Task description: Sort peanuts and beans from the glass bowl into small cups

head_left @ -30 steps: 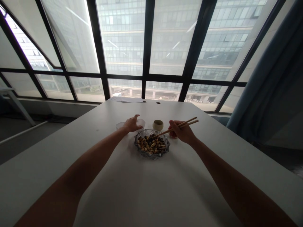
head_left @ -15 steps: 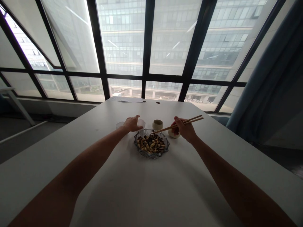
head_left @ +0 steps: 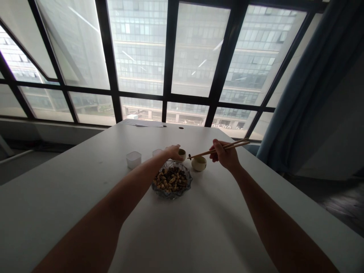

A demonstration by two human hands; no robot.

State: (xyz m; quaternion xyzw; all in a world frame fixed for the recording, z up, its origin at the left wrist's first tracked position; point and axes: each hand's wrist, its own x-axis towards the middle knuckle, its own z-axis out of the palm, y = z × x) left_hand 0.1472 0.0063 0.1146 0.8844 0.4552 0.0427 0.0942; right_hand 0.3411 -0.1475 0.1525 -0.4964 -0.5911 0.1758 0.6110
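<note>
My right hand [head_left: 225, 153] grips a pair of wooden chopsticks [head_left: 209, 151] pointing left. At their tips is a small dark piece [head_left: 189, 156], too small to name, above the table between two cups. Below it stands a pale round cup [head_left: 199, 164]. My left hand [head_left: 172, 152] reaches over the glass bowl and has its fingers around the left side of another small cup [head_left: 182, 154]. A scalloped glass bowl [head_left: 186, 185] of mixed nuts and dark seeds [head_left: 171, 180] sits nearest me, partly under my left forearm.
On the left stands a translucent plastic cup [head_left: 133, 159]; a second clear one [head_left: 156, 152] shows behind my left forearm. Paper sheets [head_left: 142, 123] lie at the far end of the white table [head_left: 176, 235], before the windows. A blue curtain [head_left: 292, 87] hangs at right.
My left hand has moved right, from the clear plastic cups to the small cup. The chopsticks have lifted out of the bowl, a dark piece at their tips. The view has shifted right.
</note>
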